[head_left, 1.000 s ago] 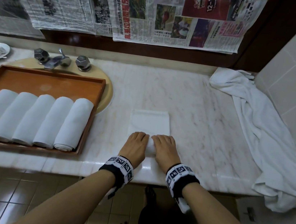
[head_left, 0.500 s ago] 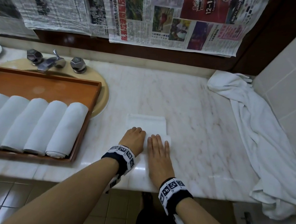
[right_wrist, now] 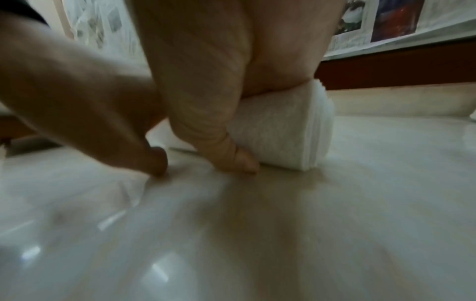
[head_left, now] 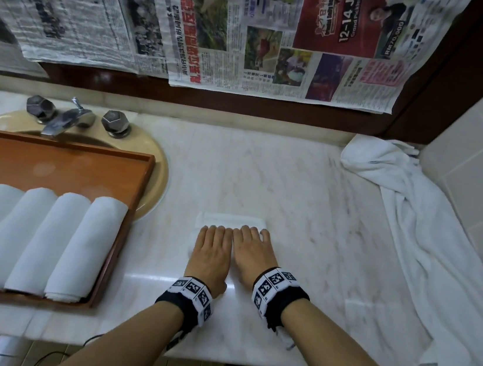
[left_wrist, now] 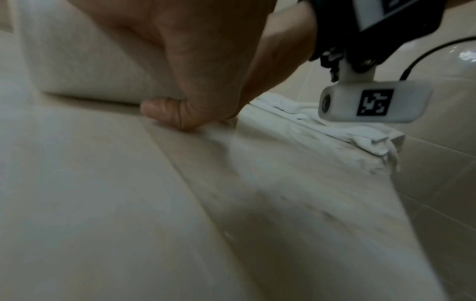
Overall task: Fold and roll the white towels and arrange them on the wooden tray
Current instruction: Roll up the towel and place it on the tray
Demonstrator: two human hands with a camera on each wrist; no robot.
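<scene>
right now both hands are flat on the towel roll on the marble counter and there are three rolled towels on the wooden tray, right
Not quite: the count is wrong. The head view shows five rolled towels lying side by side on the wooden tray, not three. The rest holds: the left hand and right hand press flat on the towel roll on the marble counter.

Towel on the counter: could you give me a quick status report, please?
Left hand and right hand flat, pressing the towel. Nearly rolled, short flap ahead of the fingers. Five rolls on the tray. Path to tray unobstructed.
</scene>
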